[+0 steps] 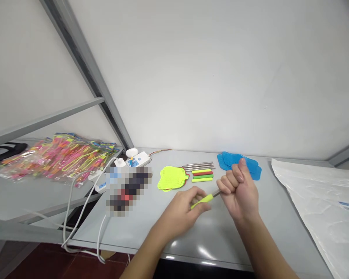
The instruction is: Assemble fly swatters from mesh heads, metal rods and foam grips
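My left hand (184, 211) is closed around a yellow-green handle sleeve (206, 200), low over the table. A metal rod (216, 193) runs out of the sleeve's far end, and my right hand (242, 193) has its fingers wrapped round that rod; the rest of it is hidden in the fist. Beyond my left hand lies a stack of fly swatter heads (172, 178), yellow-green on top with a red edge below. Several loose handle sleeves (203, 176) in yellow-green, red and green lie side by side. Behind them are several thin metal rods (198, 165).
Blue flat pieces (235, 159) lie behind my right hand. A white plastic sheet (317, 197) covers the table's right side. To the left are a power strip (139, 159), white cables (83, 205), a blurred patch, and bagged colourful items (72, 155) on a shelf.
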`<state>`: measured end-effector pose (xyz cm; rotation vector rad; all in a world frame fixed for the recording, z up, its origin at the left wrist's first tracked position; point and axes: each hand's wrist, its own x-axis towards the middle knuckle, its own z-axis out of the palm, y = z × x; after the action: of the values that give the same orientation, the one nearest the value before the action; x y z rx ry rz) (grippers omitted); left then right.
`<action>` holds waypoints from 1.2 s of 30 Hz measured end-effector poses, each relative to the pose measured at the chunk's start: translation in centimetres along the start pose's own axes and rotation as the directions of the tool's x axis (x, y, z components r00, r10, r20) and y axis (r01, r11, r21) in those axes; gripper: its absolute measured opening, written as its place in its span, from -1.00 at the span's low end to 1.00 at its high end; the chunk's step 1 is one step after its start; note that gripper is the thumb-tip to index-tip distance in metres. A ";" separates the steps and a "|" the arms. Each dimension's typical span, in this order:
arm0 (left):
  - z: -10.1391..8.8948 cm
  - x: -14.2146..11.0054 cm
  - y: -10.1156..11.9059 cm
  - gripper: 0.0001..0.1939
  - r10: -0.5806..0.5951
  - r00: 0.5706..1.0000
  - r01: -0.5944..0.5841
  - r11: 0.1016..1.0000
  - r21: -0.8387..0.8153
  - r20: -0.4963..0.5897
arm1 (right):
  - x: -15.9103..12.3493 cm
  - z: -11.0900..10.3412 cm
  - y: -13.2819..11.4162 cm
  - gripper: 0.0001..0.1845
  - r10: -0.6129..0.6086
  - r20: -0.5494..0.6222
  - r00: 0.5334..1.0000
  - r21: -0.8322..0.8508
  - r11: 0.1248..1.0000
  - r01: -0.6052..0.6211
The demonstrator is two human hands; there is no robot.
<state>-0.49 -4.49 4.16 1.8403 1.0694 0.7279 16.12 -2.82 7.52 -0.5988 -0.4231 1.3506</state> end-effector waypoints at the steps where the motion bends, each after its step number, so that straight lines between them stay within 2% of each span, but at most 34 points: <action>1: -0.3 -0.1 -0.3 -0.80 -0.019 0.999 0.020 1.000 -0.024 0.034 | 0.2 -0.1 -0.2 -0.44 -0.012 -0.018 1.000 0.014 1.000 0.012; 5: -0.2 -1.0 -1.3 -0.60 -0.101 0.993 0.106 0.991 -0.082 0.063 | 0.2 0.0 -0.8 -0.45 -0.013 -0.047 0.999 0.040 0.999 0.015; 11: 0.7 -2.0 -0.4 -0.59 -0.104 0.990 0.116 0.984 -0.133 0.093 | -1.2 0.6 -0.9 -0.44 -0.009 0.025 1.000 0.089 0.996 0.007; 17: -0.4 -2.3 0.5 -0.59 -0.091 0.991 0.093 0.995 -0.019 0.102 | -1.1 0.7 0.3 -0.44 0.016 0.044 0.999 0.107 0.994 -0.020; 21: -0.4 -2.1 0.9 -0.64 -0.087 0.991 0.076 0.991 0.113 0.099 | -1.2 0.9 2.2 -0.45 0.100 0.075 0.992 0.017 0.995 -0.101; 24: -0.1 -1.8 1.5 -0.67 -0.092 0.993 0.081 0.986 0.144 0.072 | -1.7 1.3 3.4 -0.50 0.110 0.116 0.987 -0.047 0.993 -0.105; 27: 0.2 -1.3 1.7 -0.67 -0.084 0.996 0.075 0.976 0.204 0.039 | -2.0 1.5 3.6 -0.58 0.099 0.144 0.985 -0.100 0.991 -0.085; 29: -0.1 -1.3 1.5 -0.68 -0.071 0.997 0.056 0.959 0.279 0.041 | -1.7 1.3 2.9 -0.61 0.058 0.129 0.990 -0.119 0.992 -0.043; 31: -0.9 -1.7 1.0 -0.67 -0.071 0.996 0.044 0.936 0.348 0.063 | -1.0 0.7 1.4 -0.63 -0.039 0.072 0.997 -0.107 0.993 0.047; 33: -2.1 -2.6 0.3 -0.64 -0.105 0.990 0.061 0.921 0.385 0.094 | 0.0 -0.4 -0.9 -0.65 -0.151 0.004 0.989 -0.080 0.985 0.151; 36: -4.3 -4.6 -1.1 -0.60 -0.189 0.972 0.123 0.913 0.388 0.137 | 1.1 -2.5 -4.4 -0.66 -0.183 -0.021 0.983 -0.033 0.983 0.182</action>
<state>-6.47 -6.59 4.85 2.0645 1.2922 0.2706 21.26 -2.57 8.28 -0.5868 -0.4683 1.1626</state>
